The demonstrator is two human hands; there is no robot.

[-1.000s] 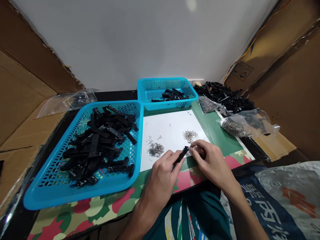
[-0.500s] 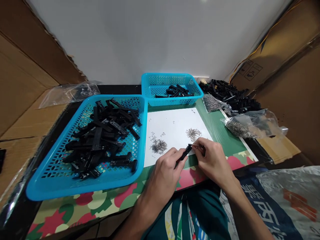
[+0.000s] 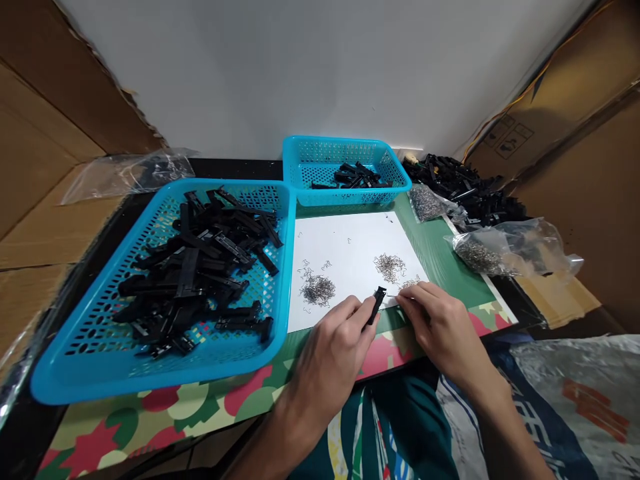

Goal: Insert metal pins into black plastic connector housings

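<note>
My left hand [image 3: 343, 340] is closed around a narrow black plastic part [image 3: 379, 303], whose far end sticks up past the fingertips. Just to its right, my right hand [image 3: 443, 327] pinches a thin metal pin-like piece [image 3: 393, 296]. The tip of that piece points at the upper end of the black part; whether they touch is too small to tell. Beneath and beyond both hands lies a white sheet [image 3: 340, 250]. On it are a pile of tiny bent wire pieces [image 3: 319, 290] at left and another wire pile [image 3: 389, 267] by the right hand, with a further small heap partly hidden behind the fingers.
A large blue basket [image 3: 157, 375] full of black parts stands at left. Behind the sheet is a smaller blue basket [image 3: 345, 198] holding several more. At right are a heap of black parts [image 3: 465, 187] and a plastic bag of wire pieces [image 3: 477, 257]. Cardboard [image 3: 580, 133] flanks the table.
My right hand has drawn back slightly to the right, opening a gap from the black part and exposing the thin metal piece. The left hand keeps its hold, with the part tilted more upright.
</note>
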